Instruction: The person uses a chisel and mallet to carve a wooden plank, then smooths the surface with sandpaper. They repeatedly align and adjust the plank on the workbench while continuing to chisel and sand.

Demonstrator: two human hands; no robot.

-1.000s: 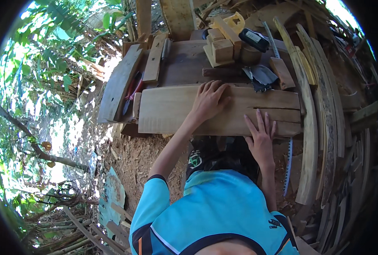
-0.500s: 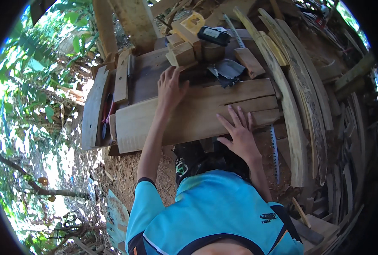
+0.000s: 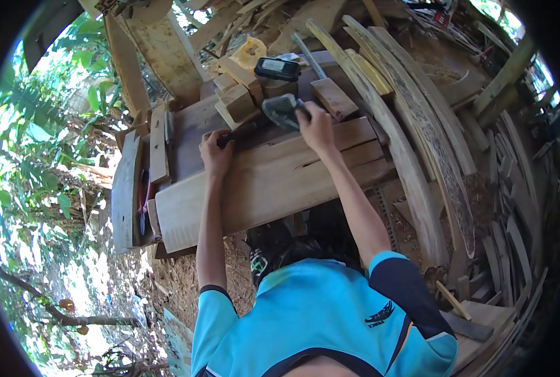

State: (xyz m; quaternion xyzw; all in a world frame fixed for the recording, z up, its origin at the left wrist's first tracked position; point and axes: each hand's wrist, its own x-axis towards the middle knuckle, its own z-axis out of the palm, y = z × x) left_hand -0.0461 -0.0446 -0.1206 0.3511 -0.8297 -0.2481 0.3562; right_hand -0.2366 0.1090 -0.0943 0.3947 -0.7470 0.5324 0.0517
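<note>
A broad pale plank point(image 3: 242, 182) with a split at its right end lies across the workbench before me. At its far edge, my left hand point(image 3: 216, 154) is closed on a dark slim object point(image 3: 241, 133), whose kind I cannot make out. My right hand point(image 3: 316, 131), above the plank, pinches a crumpled grey-and-black sheet point(image 3: 281, 112) by its right side; the sheet's material is unclear. Just beyond the hands stand several wood blocks point(image 3: 237, 100) and a black case point(image 3: 277, 69) with a pale label.
Long curved boards point(image 3: 380, 119) run along the bench's right side. A short wood block point(image 3: 334, 98) sits near a metal ruler point(image 3: 308, 55). Red-handled pliers point(image 3: 144, 191) lie at the left edge. Timber offcuts point(image 3: 506, 264) are piled at right.
My right hand has left the plank, reached up and taken the crumpled sheet. The left hand has closed on the dark object. The whole view has shifted a little.
</note>
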